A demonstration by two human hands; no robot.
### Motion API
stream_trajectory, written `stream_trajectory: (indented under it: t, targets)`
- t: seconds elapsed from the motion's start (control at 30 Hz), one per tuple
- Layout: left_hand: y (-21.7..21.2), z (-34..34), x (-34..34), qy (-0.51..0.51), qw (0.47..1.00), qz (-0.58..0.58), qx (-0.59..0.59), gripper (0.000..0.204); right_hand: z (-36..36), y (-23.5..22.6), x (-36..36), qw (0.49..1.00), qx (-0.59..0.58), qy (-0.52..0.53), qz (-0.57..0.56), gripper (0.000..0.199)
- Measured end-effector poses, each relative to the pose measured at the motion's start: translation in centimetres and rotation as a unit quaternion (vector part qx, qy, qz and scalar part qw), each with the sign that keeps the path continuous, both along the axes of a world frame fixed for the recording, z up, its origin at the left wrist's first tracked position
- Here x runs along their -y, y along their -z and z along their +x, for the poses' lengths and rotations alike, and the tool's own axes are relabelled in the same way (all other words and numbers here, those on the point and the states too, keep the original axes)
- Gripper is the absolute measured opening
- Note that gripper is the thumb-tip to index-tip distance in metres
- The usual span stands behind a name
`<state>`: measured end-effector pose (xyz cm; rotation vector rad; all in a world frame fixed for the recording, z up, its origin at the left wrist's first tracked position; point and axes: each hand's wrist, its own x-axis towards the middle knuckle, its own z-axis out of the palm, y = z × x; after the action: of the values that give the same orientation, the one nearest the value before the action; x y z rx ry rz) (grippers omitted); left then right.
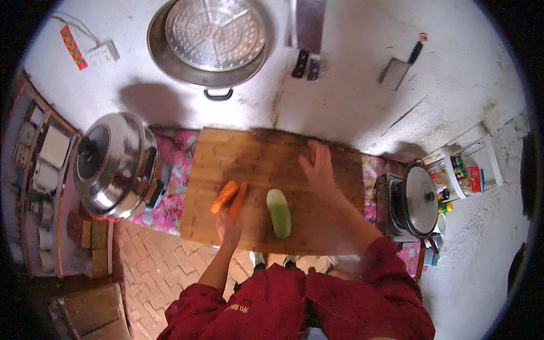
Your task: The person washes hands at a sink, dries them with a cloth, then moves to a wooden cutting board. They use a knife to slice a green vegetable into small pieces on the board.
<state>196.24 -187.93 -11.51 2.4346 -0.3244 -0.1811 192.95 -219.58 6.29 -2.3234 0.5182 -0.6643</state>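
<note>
Two carrots lie side by side on the left part of a wooden cutting board (328,226): a thicker orange carrot (225,196) and a slimmer carrot (240,199) beside it. My left hand (228,229) is closed about their near ends; its fingers are partly hidden. To the right of the carrots, a pale green cucumber (279,215) rests on the board, with neither hand touching it. My right hand (318,165) is raised over the board's far right part, fingers apart and nothing in it.
Wall-hung items include a steamer pan (207,79), black-handled knives (306,64) and a grater (395,73). A lidded steel pot (110,164) stands left of the board. Another lidded pot (420,198) sits on a stove to the right, by a spice rack (492,153).
</note>
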Motion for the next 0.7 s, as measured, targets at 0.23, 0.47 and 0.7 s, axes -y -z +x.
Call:
stream_trajectory:
  t: [0.23,0.47,0.7]
  targets:
    - [1.6,0.8,0.3,-0.007,0.997,0.054,0.051,0.067,13.7,-12.4,10.3,0.978,0.167,0.087,-0.092,0.044]
    - [1.7,-3.3,-3.0,-0.102,0.994,0.026,0.026,0.065,18.7,-10.3,13.6,0.977,0.137,0.129,-0.099,0.042]
    - [1.0,-6.7,-5.4,-0.114,0.990,-0.079,0.012,0.059,19.3,-10.0,14.2,0.958,0.137,0.180,-0.174,0.047]
